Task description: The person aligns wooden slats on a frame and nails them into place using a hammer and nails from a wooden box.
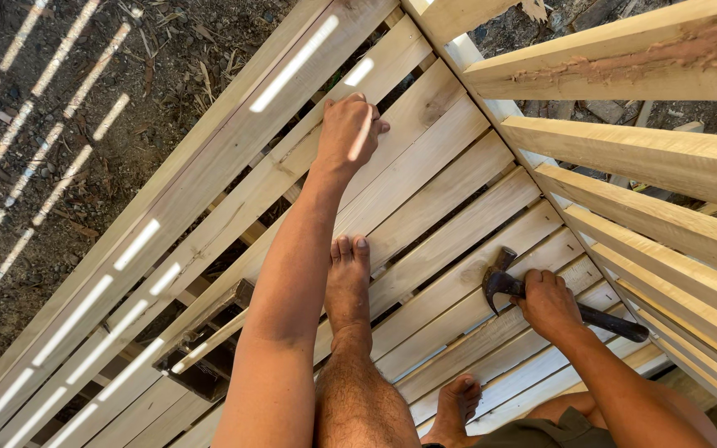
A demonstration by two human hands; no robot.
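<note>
My left hand (pixel 348 131) is stretched forward, its fingers curled down onto a pale wooden slat (pixel 412 99) of a slatted wooden frame; I cannot tell if anything small is pinched in it. My right hand (pixel 548 303) grips a dark claw hammer (pixel 504 282) by the handle near its head, resting low on the slats at the right. The hammer's handle end (pixel 628 330) sticks out to the right. My bare left foot (pixel 348 278) stands on the slats between my arms.
A second slatted panel (pixel 649 158) rises at the right, meeting the floor slats along a corner. A long side rail (pixel 176 207) borders the frame on the left. Beyond it is bare dirt (pixel 60 166) with debris. Another bare foot (pixel 456 406) rests lower down.
</note>
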